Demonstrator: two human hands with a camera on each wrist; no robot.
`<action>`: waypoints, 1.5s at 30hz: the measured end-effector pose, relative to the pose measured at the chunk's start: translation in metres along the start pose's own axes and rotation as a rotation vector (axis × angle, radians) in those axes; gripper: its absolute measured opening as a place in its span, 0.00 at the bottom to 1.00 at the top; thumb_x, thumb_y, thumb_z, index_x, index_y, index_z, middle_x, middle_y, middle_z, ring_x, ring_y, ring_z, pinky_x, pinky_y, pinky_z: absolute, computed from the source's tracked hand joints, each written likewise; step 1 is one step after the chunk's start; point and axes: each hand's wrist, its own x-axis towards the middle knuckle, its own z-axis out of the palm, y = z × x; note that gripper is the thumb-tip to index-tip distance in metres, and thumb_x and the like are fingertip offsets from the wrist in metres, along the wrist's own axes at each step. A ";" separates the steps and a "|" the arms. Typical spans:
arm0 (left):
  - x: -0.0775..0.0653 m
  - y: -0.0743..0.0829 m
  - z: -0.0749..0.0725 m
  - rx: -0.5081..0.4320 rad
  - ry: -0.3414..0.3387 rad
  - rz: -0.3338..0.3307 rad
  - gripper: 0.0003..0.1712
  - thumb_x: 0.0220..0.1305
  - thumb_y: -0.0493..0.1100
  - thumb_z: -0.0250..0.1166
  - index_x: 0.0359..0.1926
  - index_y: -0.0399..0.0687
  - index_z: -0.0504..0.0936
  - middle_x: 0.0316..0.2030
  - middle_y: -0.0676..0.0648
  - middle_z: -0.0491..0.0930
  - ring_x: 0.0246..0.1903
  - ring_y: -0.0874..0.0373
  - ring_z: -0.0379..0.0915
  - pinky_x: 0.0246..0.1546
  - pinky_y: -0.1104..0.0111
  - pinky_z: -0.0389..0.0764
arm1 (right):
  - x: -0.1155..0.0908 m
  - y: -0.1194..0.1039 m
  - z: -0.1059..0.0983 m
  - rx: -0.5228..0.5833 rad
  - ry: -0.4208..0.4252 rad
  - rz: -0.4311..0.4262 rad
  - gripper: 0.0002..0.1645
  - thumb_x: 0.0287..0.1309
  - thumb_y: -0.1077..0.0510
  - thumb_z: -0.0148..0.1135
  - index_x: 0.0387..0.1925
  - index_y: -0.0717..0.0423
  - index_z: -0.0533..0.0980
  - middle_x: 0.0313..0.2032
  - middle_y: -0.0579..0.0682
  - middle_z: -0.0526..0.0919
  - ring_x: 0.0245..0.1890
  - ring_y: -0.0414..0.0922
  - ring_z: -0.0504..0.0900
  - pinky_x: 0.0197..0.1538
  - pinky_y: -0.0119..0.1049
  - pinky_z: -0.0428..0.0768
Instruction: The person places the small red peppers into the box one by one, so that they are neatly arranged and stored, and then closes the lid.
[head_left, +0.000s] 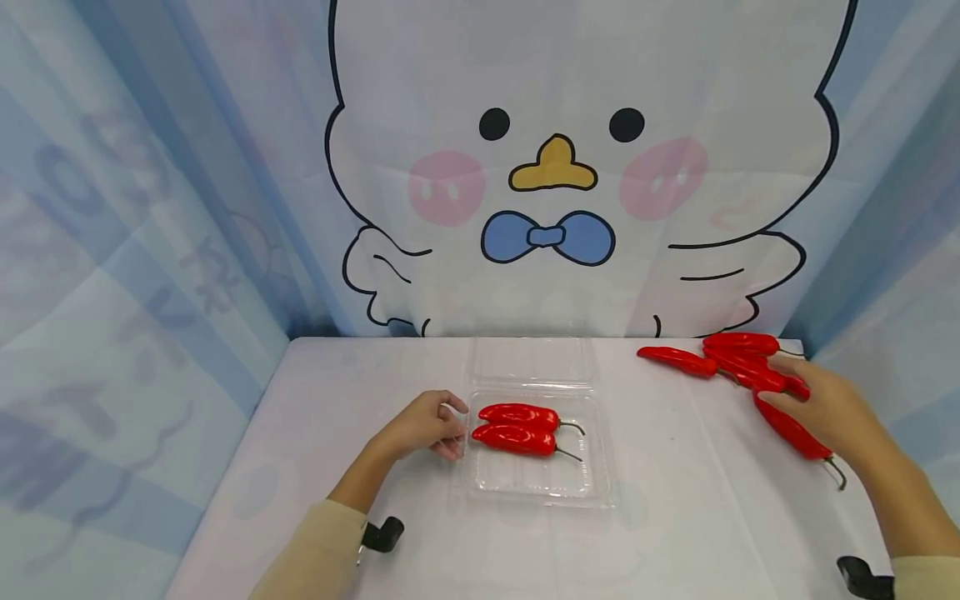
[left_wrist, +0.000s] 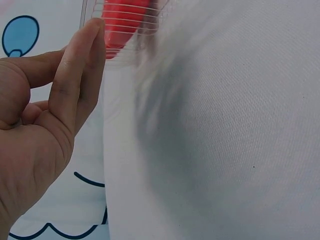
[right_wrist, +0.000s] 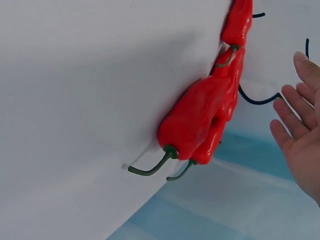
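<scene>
My left hand (head_left: 430, 425) is at the left side of a clear plastic clamshell box (head_left: 528, 482), its fingertips right at the rim. The left wrist view shows these fingers (left_wrist: 65, 90) mostly straight against the box wall. Two red chili peppers (head_left: 517, 440) with green stems lie side by side in the box, stems to the right. My right hand (head_left: 832, 408) hovers over a loose group of red chili peppers (head_left: 677, 361) at the table's back right. In the right wrist view the right hand (right_wrist: 302, 130) has its fingers apart and holds nothing.
The box lid (head_left: 532, 361) is folded open toward the back edge of the white-covered table (head_left: 675, 517). Behind stands a curtain (head_left: 555, 292) printed with a cartoon bird, and blue-white curtains (head_left: 150, 333) hang at both sides.
</scene>
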 end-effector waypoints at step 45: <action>0.000 0.000 0.000 0.027 0.004 -0.001 0.17 0.70 0.34 0.65 0.57 0.37 0.76 0.32 0.41 0.84 0.23 0.53 0.86 0.29 0.64 0.90 | -0.013 0.064 0.043 -0.001 -0.137 0.225 0.56 0.58 0.46 0.74 0.69 0.80 0.55 0.56 0.84 0.62 0.52 0.78 0.65 0.38 0.63 0.87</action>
